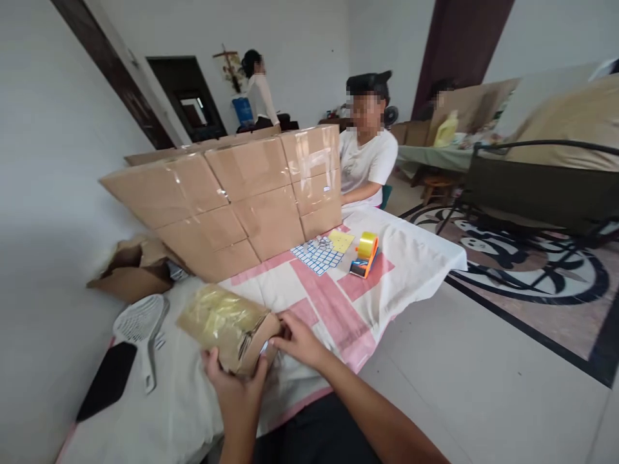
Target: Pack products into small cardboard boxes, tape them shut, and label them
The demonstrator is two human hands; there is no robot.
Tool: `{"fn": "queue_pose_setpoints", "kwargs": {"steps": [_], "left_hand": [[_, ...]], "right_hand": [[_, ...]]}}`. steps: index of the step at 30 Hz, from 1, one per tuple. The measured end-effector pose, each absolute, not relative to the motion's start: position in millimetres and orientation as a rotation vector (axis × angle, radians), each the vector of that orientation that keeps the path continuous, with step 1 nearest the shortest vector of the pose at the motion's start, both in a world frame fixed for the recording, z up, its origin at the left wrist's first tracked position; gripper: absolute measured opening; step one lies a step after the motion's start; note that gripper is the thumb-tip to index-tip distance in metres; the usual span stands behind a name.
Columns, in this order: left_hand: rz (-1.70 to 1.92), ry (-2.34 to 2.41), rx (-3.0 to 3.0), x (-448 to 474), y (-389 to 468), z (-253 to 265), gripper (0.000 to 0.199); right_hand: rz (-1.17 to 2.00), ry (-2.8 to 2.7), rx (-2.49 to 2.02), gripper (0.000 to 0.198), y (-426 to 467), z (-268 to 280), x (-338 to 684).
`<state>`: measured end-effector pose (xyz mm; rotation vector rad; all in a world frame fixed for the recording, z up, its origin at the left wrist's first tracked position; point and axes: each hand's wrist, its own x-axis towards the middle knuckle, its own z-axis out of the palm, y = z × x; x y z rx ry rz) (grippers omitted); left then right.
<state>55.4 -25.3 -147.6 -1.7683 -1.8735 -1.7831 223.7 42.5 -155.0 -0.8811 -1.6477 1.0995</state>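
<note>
A brown cardboard package (pixel 217 316), wrapped in shiny yellowish clear tape, lies tilted over the cloth-covered table's near side. My left hand (pixel 235 377) is closed around its near edge, thumb on the end flap. At the package's right end, the fingers of my right hand (pixel 300 341) press against the folded cardboard. A small pale label (pixel 264 348) shows between the two hands, partly covered by fingers. Farther right on the cloth stand an orange tape dispenser (pixel 367 254) with a yellow roll, a sheet of blue-edged labels (pixel 316 258) and a yellow sheet (pixel 341 241).
Stacked cardboard boxes (pixel 256 200) form a wall along the table's back. At left lie an opened carton (pixel 133 267), a white slotted scoop (pixel 142 322) and a black flat piece (pixel 109 380). A person in a white shirt (pixel 370 164) sits beyond the boxes.
</note>
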Motion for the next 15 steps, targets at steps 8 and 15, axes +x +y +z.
{"fn": "queue_pose_setpoints", "kwargs": {"steps": [8,15], "left_hand": [[-1.779,-1.989,-1.772,58.2,-31.7,-140.0,0.107],[-2.046,-2.265,-1.687,52.8,-38.8,-167.0,0.116]], "right_hand": [[1.141,-1.629,-0.883,0.045,39.0,-151.2,224.2],[1.066,-1.671,-0.869,0.049,34.6,-148.0,225.5]]}}
